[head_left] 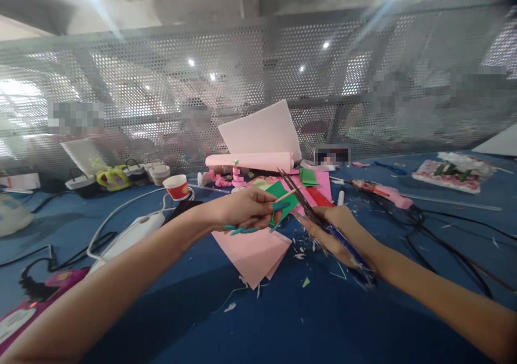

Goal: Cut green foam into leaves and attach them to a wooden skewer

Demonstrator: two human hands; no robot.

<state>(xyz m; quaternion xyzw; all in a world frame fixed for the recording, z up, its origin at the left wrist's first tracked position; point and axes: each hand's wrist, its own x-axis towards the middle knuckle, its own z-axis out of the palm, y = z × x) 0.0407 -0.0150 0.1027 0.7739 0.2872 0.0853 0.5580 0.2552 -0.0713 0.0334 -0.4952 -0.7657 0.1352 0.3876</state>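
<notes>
My left hand [250, 209], with long teal nails, is closed in a pinch on a thin pale wooden stick [286, 196] that points up to the right. My right hand [333, 233] grips dark-bladed scissors [301, 193] by their blue handles. The blades point up and away to the left, beside the tip of the stick; whether they touch it I cannot tell. Behind my left fingers shows a green sheet [278, 189], partly hidden, and I cannot tell if the hand holds it too. Pink paper sheets [254, 253] lie beneath my hands on the blue table.
A rolled pink sheet [250, 161] lies at the back. Left are a red-and-white paper cup [176, 188], a white power strip [135, 232] and cables. Right are a pink glue gun [398, 197], blue scissors [390, 167] and a foam piece [448, 175]. Paper scraps [299, 256] litter the table.
</notes>
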